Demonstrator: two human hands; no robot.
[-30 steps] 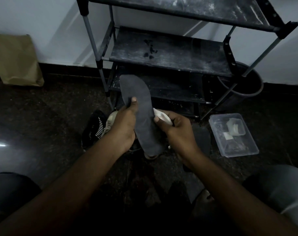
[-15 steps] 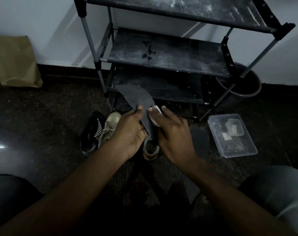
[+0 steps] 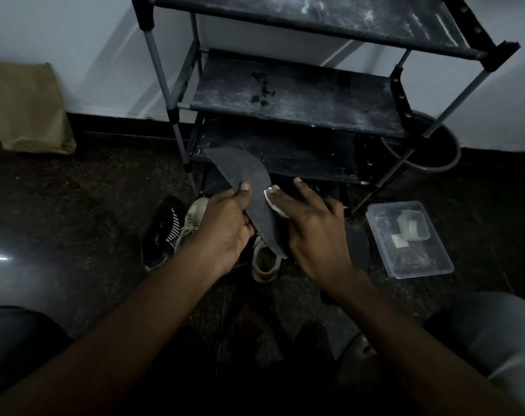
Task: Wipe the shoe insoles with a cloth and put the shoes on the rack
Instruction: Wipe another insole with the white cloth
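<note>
Dark stone floor (image 3: pixel 75 220), dim light, in front of a black rack (image 3: pixel 300 94). Item: one dark insole (image 3: pixel 243 169), held above the shoes (image 3: pixel 192 223), toe end curling over. Support, left hand (image 3: pixel 225 229): thumb and fingers pinch its edge, apparently to brace it. Wiping, right hand (image 3: pixel 315 235): fingers straight, pressing a white cloth (image 3: pixel 271 202) flat on its face. What looks like a second insole (image 3: pixel 357 244) lies beside a plastic box (image 3: pixel 435 265).

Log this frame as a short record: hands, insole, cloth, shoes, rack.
left hand: grips dark grey insole at mid-length
right hand: flat fingers press white cloth onto the insole
shoes: beige lace-up sneaker and black striped shoe on floor
rack: black tiered shoe rack, dusty shelves
stage: wiping under way; no shoe visible on the rack
</note>
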